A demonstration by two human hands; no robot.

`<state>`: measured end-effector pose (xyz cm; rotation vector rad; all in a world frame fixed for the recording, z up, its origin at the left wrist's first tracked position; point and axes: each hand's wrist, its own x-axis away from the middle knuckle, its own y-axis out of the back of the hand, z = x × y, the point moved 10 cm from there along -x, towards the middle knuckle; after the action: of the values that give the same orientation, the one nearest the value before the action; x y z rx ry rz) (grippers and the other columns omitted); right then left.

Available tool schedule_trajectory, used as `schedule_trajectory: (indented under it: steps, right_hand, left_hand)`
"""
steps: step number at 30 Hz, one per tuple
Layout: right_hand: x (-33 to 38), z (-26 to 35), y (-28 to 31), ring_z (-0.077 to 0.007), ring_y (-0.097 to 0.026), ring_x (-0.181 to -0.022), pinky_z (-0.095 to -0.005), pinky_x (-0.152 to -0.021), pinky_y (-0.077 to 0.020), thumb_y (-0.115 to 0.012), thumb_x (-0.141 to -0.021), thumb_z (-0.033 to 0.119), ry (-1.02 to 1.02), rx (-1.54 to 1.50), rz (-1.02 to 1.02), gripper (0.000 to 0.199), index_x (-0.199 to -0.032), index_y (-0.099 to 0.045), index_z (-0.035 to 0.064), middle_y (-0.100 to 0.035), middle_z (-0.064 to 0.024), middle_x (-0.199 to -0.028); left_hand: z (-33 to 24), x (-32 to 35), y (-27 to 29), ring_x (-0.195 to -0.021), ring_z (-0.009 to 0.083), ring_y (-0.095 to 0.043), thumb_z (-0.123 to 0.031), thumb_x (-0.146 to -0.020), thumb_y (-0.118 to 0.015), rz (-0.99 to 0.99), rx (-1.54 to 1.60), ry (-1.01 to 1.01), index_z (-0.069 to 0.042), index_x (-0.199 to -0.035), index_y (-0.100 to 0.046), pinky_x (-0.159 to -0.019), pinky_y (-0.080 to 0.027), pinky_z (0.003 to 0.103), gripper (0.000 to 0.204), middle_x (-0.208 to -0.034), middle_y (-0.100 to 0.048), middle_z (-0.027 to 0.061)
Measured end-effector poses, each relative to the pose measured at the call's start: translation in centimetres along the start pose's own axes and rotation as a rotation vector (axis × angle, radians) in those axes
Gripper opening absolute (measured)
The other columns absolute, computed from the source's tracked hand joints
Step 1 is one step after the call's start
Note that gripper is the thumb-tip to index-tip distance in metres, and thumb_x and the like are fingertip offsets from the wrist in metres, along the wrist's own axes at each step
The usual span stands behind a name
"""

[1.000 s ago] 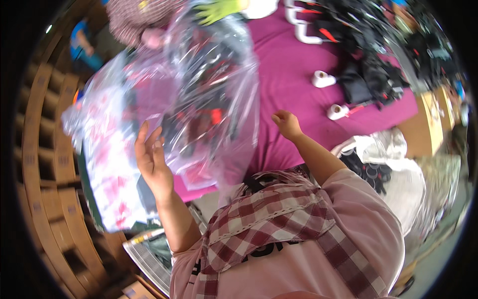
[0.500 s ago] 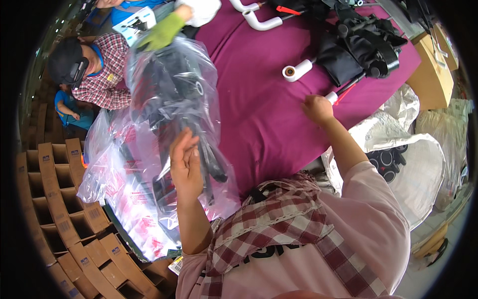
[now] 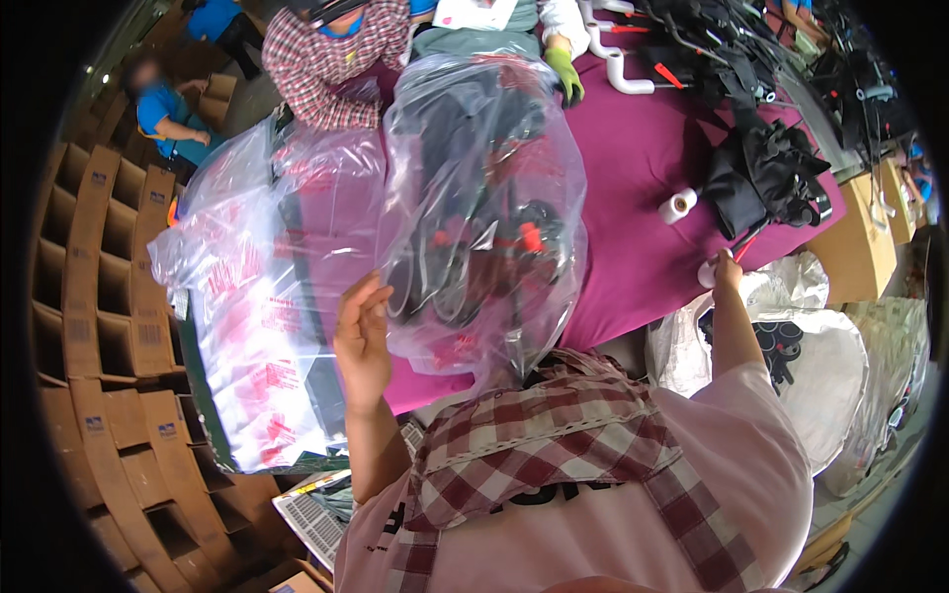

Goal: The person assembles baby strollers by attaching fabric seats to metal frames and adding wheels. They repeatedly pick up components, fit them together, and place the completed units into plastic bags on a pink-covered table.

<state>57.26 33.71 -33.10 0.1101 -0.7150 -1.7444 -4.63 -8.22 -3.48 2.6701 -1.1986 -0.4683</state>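
Observation:
My right hand (image 3: 728,271) is closed around a white curved handle (image 3: 706,273) at the right edge of the table. The handle belongs to a folded black fabric-and-frame bundle (image 3: 756,183), and a red strip lies along its rod. A second white handle (image 3: 678,206) of that bundle points toward the middle. My left hand (image 3: 363,338) is raised with its fingers stretched out, beside a large clear plastic bag (image 3: 474,198). Inside the bag are black parts with wheels and a red piece. Whether my left fingers touch the plastic, I cannot tell.
A magenta cloth (image 3: 633,148) covers the table. Flat printed plastic bags (image 3: 267,326) lie at left, near stacked cardboard boxes (image 3: 109,257). A white sack (image 3: 811,366) with black wheels stands at right. Across the table are a co-worker's checked sleeve (image 3: 316,84) and a green-gloved hand (image 3: 565,74).
The view has swung left, so the table things appear farther right. The bagged black parts now lie turned, with wheels and red showing. The green-gloved hand has moved to the bag's far right.

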Motion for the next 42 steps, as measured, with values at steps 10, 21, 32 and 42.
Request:
schedule_trajectory:
  steps: [10,21,32,42]
  right_hand:
    - [27.7,11.6,-21.5,-0.0237,-0.068,-0.068,-0.042,-0.067,-0.0532,-0.073,-0.082,0.032,0.553,0.098,0.367,0.032,-0.083,-0.071,0.0006,-0.071,-0.0152,-0.075]
    - [33.1,34.9,-8.6,-0.0352,-0.063,-0.075,-0.0448,-0.069,-0.0513,-0.068,-0.08,0.024,1.256,0.497,0.244,0.022,-0.072,-0.064,0.0041,-0.066,-0.0144,-0.076]
    - [35.5,25.3,-15.9,-0.0342,-0.066,-0.075,-0.047,-0.068,-0.0532,-0.066,-0.075,0.028,1.141,0.611,1.039,0.022,-0.076,-0.068,0.0069,-0.066,-0.0133,-0.077]
    - [33.6,24.3,-16.9,-0.0312,-0.066,-0.075,-0.044,-0.069,-0.0531,-0.065,-0.074,0.023,1.08,0.647,1.003,0.016,-0.076,-0.067,0.007,-0.065,-0.0099,-0.079]
  left_hand:
    - [-0.3,-0.7,-0.4,-0.11,0.0187,-0.062,0.0,-0.1,-0.045,0.167,0.263,-0.143,0.001,-0.127,-0.057,-0.096,-0.048,0.032,0.029,-0.132,-0.059,0.0138]
    - [-10.3,-6.0,-17.5,-0.118,0.0221,-0.059,-0.005,-0.1,-0.05,0.499,0.293,-0.512,0.001,-0.126,-0.057,-0.097,-0.048,0.035,0.028,-0.134,-0.056,0.0126]
    - [-2.2,-13.8,-41.0,-0.137,0.0396,-0.038,-0.045,-0.094,-0.057,0.863,0.047,-0.058,-0.011,-0.137,-0.054,-0.111,-0.033,0.05,0.055,-0.145,-0.044,0.0234]
    - [-5.1,-11.7,-41.5,-0.125,0.0366,-0.049,-0.037,-0.088,-0.068,0.685,-0.319,-0.604,-0.005,-0.123,-0.06,-0.099,-0.046,0.047,0.048,-0.133,-0.052,0.0185]
